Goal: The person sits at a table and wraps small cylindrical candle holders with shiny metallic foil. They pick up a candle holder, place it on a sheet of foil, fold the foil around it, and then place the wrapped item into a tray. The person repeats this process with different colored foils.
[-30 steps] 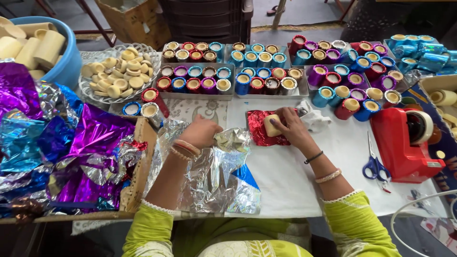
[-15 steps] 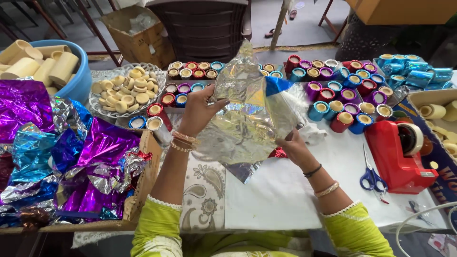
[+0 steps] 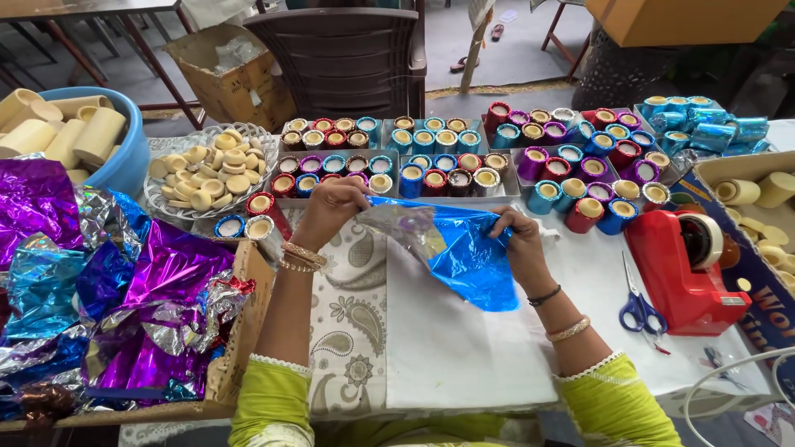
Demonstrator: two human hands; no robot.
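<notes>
Because the blue foil sheet (image 3: 468, 252) is thin and crinkly, it looks feather-light, floppy and easy to tear or crease, so its edges and corners seem the safest places to take hold. It lies just above the middle of the frame on the white cloth (image 3: 464, 348), one part turned over to show its silvery back. The left hand (image 3: 330, 209) pinches the sheet's upper left edge between closed fingertips; the right hand (image 3: 523, 242) grips the right edge, fingers curled onto the foil. There is one such sheet in hand.

At lower left, a cardboard box (image 3: 240, 331) holds a heap of purple, blue and silver foil, too tangled to count. At right sit one red tape dispenser (image 3: 683, 265) and one pair of blue-handled scissors (image 3: 636, 305).

Further up the frame, foil-wrapped cups (image 3: 431, 157) stand in rows by the dozens, filling three trays, with more loose to their right. At upper left, one glass dish (image 3: 207, 170) carries bare cream cups, and one blue tub (image 3: 137, 149) holds about seven cream tubes.
</notes>
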